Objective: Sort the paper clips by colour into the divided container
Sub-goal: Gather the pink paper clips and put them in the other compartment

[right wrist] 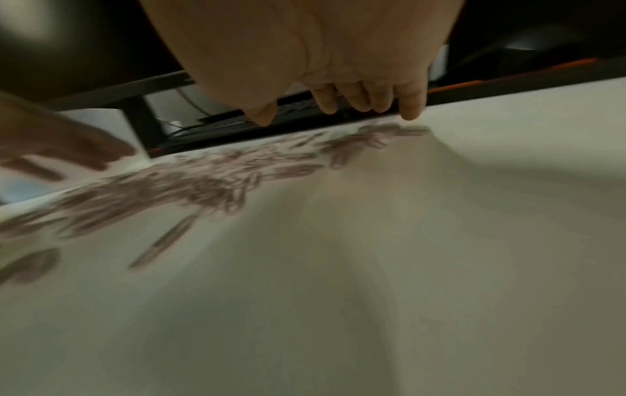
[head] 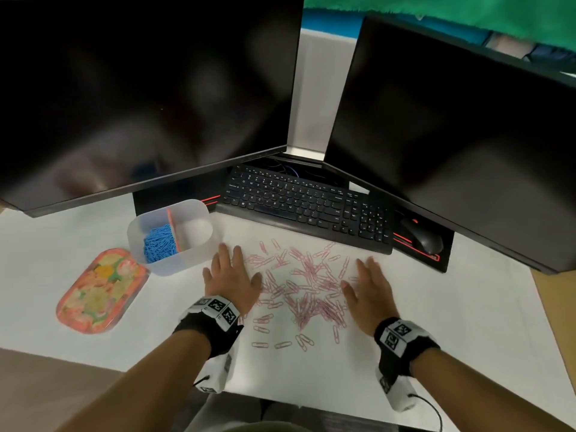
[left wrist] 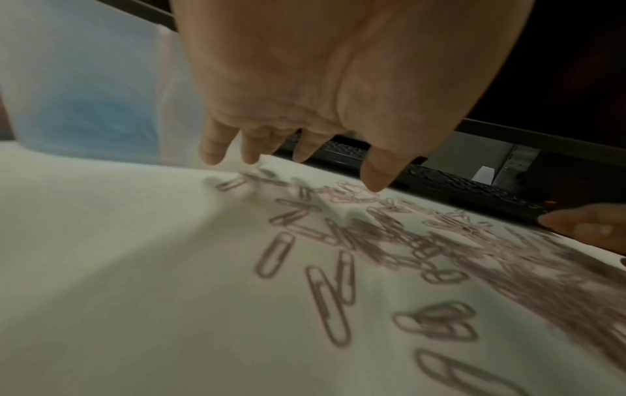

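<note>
Many pink paper clips (head: 307, 289) lie scattered on the white desk between my two hands; they also show as pink clips (left wrist: 389, 249) and blurred pink clips (right wrist: 189, 187) in the wrist views. My left hand (head: 229, 275) hovers flat, fingers spread, at the pile's left edge, holding nothing. My right hand (head: 367, 285) is spread the same way at the pile's right edge. The translucent divided container (head: 199, 257) stands left of the left hand. Its left compartment holds blue paper clips (head: 159, 243); the right compartment looks empty.
A black keyboard (head: 308, 207) lies just behind the clips. A mouse (head: 420, 236) sits to its right under the right monitor (head: 452, 135). The left monitor (head: 140, 88) overhangs the container. A floral oval tray (head: 99, 291) lies at the left.
</note>
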A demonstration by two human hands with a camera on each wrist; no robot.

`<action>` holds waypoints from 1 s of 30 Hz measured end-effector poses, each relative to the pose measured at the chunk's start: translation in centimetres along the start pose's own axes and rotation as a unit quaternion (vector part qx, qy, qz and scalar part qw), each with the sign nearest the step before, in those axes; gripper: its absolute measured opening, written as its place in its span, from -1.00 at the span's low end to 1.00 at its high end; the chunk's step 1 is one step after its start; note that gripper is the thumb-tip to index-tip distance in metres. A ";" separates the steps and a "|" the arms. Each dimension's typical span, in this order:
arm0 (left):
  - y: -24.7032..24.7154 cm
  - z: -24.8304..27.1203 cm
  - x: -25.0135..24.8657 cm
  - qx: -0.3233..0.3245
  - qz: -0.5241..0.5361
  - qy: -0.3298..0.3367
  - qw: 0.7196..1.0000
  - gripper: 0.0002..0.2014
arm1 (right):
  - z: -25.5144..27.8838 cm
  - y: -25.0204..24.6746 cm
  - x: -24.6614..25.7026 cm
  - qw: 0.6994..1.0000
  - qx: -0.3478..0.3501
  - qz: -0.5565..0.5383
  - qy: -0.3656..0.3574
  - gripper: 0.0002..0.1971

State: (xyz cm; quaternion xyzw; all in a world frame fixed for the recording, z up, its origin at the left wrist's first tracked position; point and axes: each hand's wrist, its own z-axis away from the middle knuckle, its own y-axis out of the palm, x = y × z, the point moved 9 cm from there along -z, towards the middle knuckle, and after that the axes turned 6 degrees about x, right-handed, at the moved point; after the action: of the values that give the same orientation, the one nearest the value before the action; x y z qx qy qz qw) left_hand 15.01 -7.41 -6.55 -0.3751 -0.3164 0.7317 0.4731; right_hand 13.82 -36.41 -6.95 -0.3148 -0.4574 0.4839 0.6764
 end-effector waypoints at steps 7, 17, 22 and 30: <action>3.8 -0.1 -2.5 0.046 -0.038 0.039 0.997 -0.19 | -2.4 1.4 -0.6 0.998 0.049 0.042 0.026 -0.23; 3.9 1.5 -6.7 0.057 -0.102 0.234 0.965 -0.29 | -0.6 3.6 4.5 0.985 0.093 0.058 -0.135 -0.17; 1.9 -1.8 -7.4 0.058 -0.121 0.198 0.971 -0.25 | -3.5 1.7 5.6 0.986 0.072 0.074 -0.135 -0.15; 3.6 -1.6 -8.7 0.103 -0.186 0.240 0.947 -0.27 | -3.5 3.1 6.2 0.982 0.083 0.112 -0.130 -0.32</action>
State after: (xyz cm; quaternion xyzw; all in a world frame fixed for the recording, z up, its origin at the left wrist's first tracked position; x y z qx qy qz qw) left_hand 17.07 -16.56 -8.15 -0.4235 -0.1803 0.5473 0.6990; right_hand 16.65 -29.53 -9.01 -0.2419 -0.4615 0.6296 0.5763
